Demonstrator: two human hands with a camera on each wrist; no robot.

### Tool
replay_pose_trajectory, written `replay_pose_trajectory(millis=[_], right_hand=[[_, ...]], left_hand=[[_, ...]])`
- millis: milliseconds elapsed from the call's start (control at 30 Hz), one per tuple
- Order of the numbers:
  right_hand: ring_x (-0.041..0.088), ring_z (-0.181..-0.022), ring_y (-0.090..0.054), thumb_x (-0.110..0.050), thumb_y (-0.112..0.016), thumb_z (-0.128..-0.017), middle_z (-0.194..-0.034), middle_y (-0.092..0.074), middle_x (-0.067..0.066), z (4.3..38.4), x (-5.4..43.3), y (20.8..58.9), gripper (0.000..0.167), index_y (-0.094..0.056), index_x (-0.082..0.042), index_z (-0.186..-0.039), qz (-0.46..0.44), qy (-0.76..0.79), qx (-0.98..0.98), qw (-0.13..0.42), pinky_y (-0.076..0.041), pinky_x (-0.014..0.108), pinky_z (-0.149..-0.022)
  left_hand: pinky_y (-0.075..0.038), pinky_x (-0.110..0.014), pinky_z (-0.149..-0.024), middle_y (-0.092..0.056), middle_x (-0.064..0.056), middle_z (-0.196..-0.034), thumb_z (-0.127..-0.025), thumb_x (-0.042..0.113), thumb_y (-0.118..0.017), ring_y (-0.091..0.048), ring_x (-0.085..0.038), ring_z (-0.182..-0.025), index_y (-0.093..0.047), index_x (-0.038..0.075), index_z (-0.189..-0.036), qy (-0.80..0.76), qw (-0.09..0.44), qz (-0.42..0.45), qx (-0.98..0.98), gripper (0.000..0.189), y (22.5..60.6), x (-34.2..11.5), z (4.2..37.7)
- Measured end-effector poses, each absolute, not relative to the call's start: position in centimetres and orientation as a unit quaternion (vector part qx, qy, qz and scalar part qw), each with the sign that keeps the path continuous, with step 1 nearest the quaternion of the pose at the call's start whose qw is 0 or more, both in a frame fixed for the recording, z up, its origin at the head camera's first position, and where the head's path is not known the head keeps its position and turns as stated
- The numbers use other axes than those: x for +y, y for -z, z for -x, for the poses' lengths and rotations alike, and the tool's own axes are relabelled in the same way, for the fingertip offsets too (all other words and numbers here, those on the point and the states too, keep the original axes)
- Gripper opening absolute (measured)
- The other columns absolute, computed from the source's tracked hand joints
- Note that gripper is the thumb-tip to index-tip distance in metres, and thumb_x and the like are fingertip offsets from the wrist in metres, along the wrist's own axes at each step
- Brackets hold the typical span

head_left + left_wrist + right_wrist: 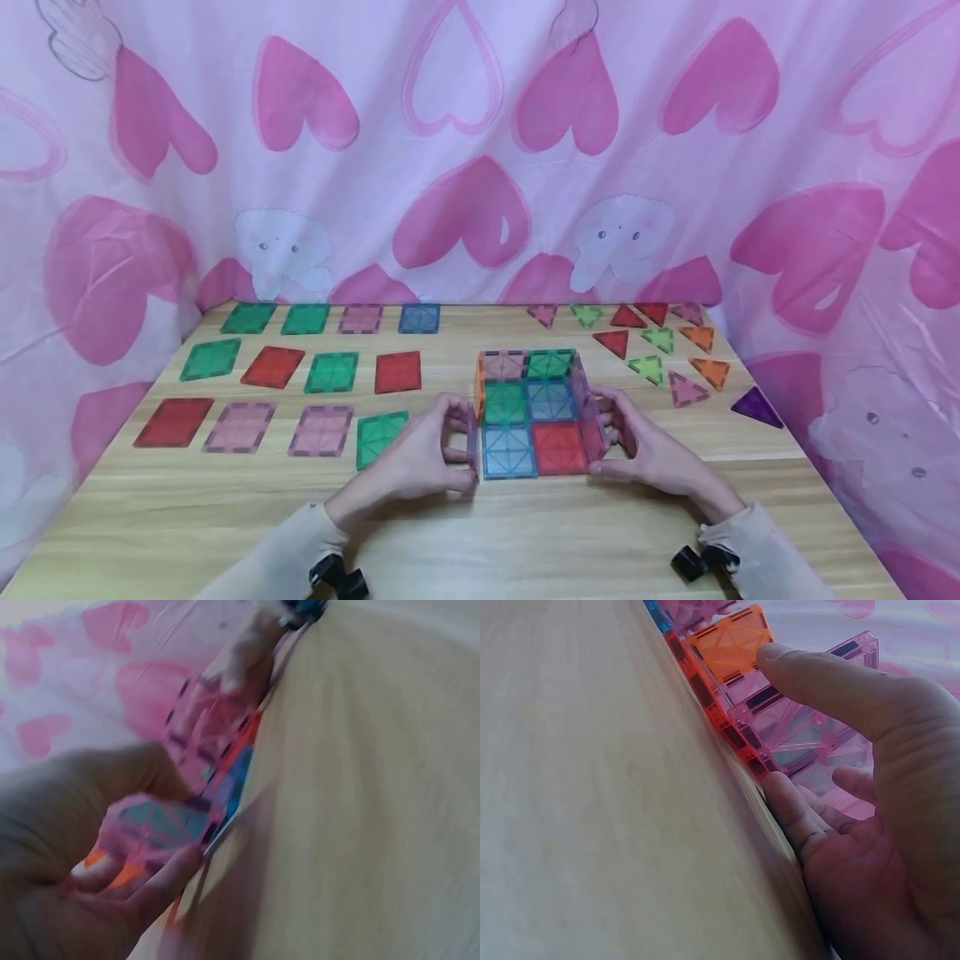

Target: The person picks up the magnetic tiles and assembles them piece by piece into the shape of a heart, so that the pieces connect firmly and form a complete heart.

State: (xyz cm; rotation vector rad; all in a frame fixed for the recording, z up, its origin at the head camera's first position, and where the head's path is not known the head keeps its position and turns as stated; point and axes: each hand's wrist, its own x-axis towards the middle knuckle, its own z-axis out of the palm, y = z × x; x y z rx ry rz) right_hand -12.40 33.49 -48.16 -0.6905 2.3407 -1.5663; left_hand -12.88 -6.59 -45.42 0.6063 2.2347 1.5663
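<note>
An open-topped box of translucent magnetic tiles stands on the table. Its floor has green, blue and red squares (559, 447), and pink and green tiles (551, 363) form the back wall. My left hand (431, 450) pinches an upright pink square tile (154, 825) at the box's front left side, beside a light blue floor tile (509, 451). An orange tile (480, 386) stands behind it on the same side. At the right wall my right hand (637, 437) grips the near pink tile (802, 739) by its edges, with fingers on its outer side.
Several flat square tiles in green, red, pink and blue lie in rows on the left, including a green tile (381, 438) close to my left forearm. Several triangles (688, 389) lie at the back right, with a purple triangle (757, 407) near the edge. A heart-patterned curtain (465, 208) surrounds the table.
</note>
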Motion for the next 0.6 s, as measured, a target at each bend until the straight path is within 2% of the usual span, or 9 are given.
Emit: replay_pose_trajectory(millis=[200, 333, 600], right_hand=[[0.017, -0.131, -0.062, -0.011, -0.091, -0.093, -0.154, -0.05, 0.021, 12.3, 33.5, 47.7, 0.104, -0.025, -0.02, -0.173, 0.233, 0.529, 0.808, 0.118, -0.055, 0.023, -0.106], [0.018, -0.131, -0.062, -0.012, -0.091, -0.093, -0.154, -0.051, 0.02, 12.4, 33.5, 47.7, 0.103, -0.026, -0.019, -0.172, 0.233, 0.525, 0.81, 0.116, -0.054, 0.022, -0.106], [0.02, -0.123, -0.065, -0.009, -0.092, -0.092, -0.148, -0.052, 0.02, 12.3, 33.3, 47.8, 0.1, -0.029, -0.014, -0.17, 0.217, 0.534, 0.811, 0.101, -0.059, 0.025, -0.098]], left_hand=[[-0.065, -0.029, -0.093, -0.063, -0.014, -0.14, -0.077, 0.0, -0.096, -0.073, -0.028, -0.122, -0.047, 0.008, -0.149, -0.562, 0.151, -0.184, 0.792, 0.087, 45.4, -5.1, 12.3], [-0.065, -0.03, -0.094, -0.064, -0.013, -0.14, -0.08, 0.003, -0.097, -0.076, -0.026, -0.118, -0.046, 0.007, -0.151, -0.557, 0.147, -0.174, 0.798, 0.088, 45.4, -4.9, 12.3], [-0.062, -0.033, -0.101, -0.064, -0.017, -0.143, -0.089, -0.006, -0.089, -0.068, -0.035, -0.134, -0.048, 0.002, -0.151, -0.531, 0.099, -0.184, 0.821, 0.075, 45.6, -4.6, 13.0]])
